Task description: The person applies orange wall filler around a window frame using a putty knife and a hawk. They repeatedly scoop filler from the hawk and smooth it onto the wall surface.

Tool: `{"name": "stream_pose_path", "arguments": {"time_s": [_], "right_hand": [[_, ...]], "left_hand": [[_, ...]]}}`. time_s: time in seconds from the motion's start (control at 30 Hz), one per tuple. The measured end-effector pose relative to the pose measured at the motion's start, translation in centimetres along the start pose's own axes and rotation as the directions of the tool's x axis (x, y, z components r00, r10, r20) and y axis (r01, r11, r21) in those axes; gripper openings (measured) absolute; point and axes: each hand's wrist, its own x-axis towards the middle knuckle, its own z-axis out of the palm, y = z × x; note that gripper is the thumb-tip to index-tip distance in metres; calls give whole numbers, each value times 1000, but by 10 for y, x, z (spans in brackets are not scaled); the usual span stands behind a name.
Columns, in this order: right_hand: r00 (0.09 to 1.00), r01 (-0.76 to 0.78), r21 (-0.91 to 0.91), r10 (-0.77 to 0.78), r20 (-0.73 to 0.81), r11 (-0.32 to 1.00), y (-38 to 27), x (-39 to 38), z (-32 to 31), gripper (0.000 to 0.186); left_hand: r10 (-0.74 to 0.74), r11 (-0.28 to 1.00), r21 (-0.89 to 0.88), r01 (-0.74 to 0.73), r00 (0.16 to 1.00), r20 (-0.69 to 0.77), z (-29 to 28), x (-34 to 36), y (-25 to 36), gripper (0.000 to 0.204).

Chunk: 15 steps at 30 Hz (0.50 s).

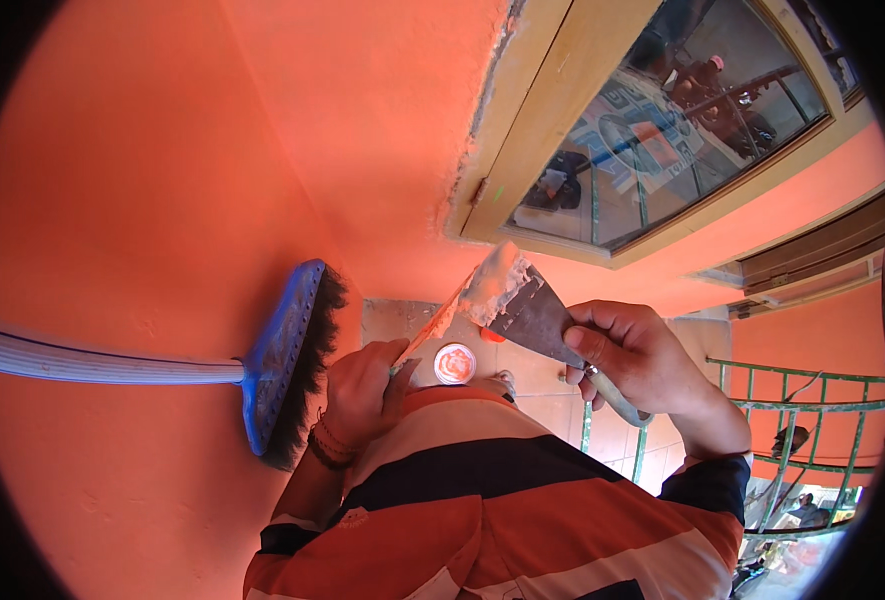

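Observation:
My right hand is closed round the pale handle of a putty knife. A lump of whitish-pink filler clings to the end of its metal blade. My left hand grips a thin flat spreader, seen nearly edge-on and smeared with orange. The far ends of both tools meet at the filler, in front of my chest. Below them on the floor stands a round tub with a white rim and pinkish-orange paste inside.
A blue broom with dark bristles stands out against the orange wall at left. A wood-framed window is set ahead, reflecting people. Green metal railing runs along the right. A small orange-red object lies beyond the tub.

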Motion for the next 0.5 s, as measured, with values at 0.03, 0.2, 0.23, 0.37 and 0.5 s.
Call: {"name": "stream_pose_path", "arguments": {"time_s": [0.03,0.2,0.23,0.37,0.5], "right_hand": [[999,13,34,-14,29,999,-1,2,0,21],[996,54,-19,-52,76,998,-8,2,-11,22],[995,54,-21,-52,89,998,-10,1,-13,22],[994,-27,11,25,102,1000,-12,2,-18,24],[997,-13,107,5,72,994,-9,6,-16,26]], "left_hand": [[-10,1000,17,10,1000,3,2,-1,-4,28],[79,997,11,-79,995,-58,5,-2,-8,26],[89,996,13,-89,994,-70,5,-2,-8,21],[121,992,49,-117,990,-71,3,-4,-13,23],[137,986,98,-132,989,-48,3,-9,-25,34]]}}
